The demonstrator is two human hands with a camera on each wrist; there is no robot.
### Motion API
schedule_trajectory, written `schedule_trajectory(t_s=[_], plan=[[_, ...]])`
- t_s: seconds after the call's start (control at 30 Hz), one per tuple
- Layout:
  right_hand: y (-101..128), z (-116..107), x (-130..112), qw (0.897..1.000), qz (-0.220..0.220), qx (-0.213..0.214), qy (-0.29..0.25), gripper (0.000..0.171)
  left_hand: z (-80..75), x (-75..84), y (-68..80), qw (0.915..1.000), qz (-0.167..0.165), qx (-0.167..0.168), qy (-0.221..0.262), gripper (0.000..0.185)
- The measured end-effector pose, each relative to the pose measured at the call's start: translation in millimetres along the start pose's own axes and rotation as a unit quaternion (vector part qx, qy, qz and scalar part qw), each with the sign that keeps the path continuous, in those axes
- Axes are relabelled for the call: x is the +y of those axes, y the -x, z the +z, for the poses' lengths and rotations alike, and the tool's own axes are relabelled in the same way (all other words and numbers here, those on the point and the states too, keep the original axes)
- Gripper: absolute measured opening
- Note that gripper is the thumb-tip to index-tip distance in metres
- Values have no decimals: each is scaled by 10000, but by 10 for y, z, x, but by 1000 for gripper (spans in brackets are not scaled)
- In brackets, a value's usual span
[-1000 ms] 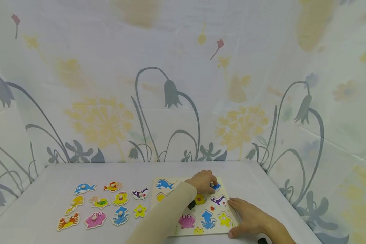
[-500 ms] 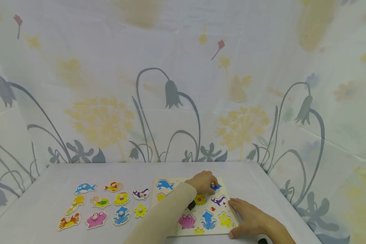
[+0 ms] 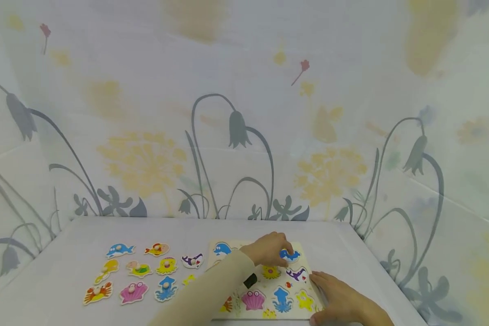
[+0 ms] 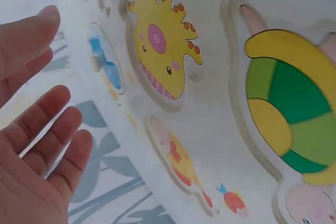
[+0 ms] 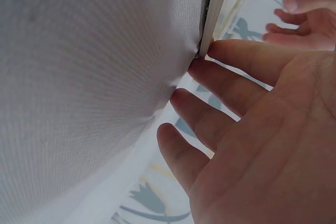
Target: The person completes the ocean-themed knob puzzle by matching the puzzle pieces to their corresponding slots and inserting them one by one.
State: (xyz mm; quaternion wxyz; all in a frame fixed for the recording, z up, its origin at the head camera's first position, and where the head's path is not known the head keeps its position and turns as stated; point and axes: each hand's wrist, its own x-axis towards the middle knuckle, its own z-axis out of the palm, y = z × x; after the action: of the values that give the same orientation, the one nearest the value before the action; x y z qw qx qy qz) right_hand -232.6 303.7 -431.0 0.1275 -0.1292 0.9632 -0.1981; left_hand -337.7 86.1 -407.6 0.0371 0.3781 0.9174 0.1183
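Observation:
A pale wooden peg puzzle board (image 3: 269, 284) lies on the table, with sea-animal recesses. My left hand (image 3: 269, 250) hovers over its upper right part. Beneath those fingers is a blue sea-animal puzzle piece (image 3: 290, 256), sitting at its recess. In the left wrist view the knob (image 4: 97, 62) stands free, and the left fingers (image 4: 60, 135) are spread loosely apart from it. My right hand (image 3: 338, 296) rests along the board's right edge, fingers fairly straight. Its fingertips touch the board's side (image 5: 212, 24) and the cloth in the right wrist view.
Left of the board several knobbed pieces lie in rows, among them a blue whale (image 3: 120, 250), a crab (image 3: 98, 293), a pink shell (image 3: 133, 292) and a squid (image 3: 165, 288). My left sleeve (image 3: 212, 290) covers the board's left part. A flowered cloth (image 3: 244, 136) hangs behind.
My left fingers have let go of the blue piece's knob and lifted off it slightly. The piece stays at the recess. My right hand keeps its place; the head view has shifted a little.

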Motion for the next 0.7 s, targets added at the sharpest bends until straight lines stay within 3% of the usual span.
schedule_trajectory(t_s=[0.17, 0.27, 0.4, 0.7], plan=[[54, 28, 30, 9999, 50, 10, -153, 97, -57, 45, 219, 9993, 373, -43, -36, 33], [52, 37, 56, 9996, -263, 60, -57, 97, -82, 16, 350, 9985, 548, -36, -25, 33], [18, 20, 48, 9997, -204, 72, -92, 97, -130, -56, 522, 9975, 679, 109, -152, 32], [27, 35, 22, 9998, -107, 115, -99, 102, -115, -241, 901, 9988, 396, 268, -68, 34]])
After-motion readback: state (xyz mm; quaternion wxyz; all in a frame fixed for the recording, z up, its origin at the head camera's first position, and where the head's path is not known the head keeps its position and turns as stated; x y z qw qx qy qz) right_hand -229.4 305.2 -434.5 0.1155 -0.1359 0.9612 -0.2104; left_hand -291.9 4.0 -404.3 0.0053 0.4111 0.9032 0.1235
